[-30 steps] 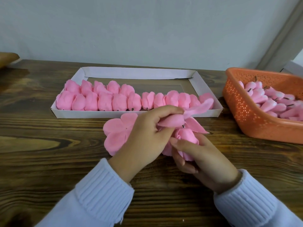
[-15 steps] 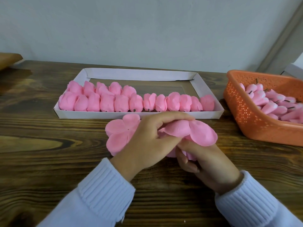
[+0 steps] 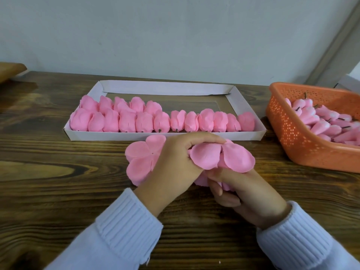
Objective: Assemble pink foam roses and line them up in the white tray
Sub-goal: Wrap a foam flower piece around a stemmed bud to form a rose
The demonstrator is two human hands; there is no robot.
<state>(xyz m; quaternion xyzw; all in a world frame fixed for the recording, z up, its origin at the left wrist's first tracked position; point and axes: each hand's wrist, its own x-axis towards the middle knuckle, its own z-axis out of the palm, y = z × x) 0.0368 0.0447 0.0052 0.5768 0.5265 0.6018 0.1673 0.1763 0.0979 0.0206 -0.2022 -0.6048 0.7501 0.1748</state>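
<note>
White cardboard tray (image 3: 244, 108): front row of finished pink foam roses (image 3: 144, 121) full, second begun; half-built pink foam rose (image 3: 206, 155) in assembly, left hand (image 3: 173, 164) and right hand (image 3: 251, 193) grips both clamped on it; orange perforated plastic basket (image 3: 292, 141) of cores unused.

Nothing to read here as far as we can tell. We see no text, label, brand or number on the white tray (image 3: 109, 135), the orange basket (image 3: 292, 137) or the pink foam roses (image 3: 144, 121).
</note>
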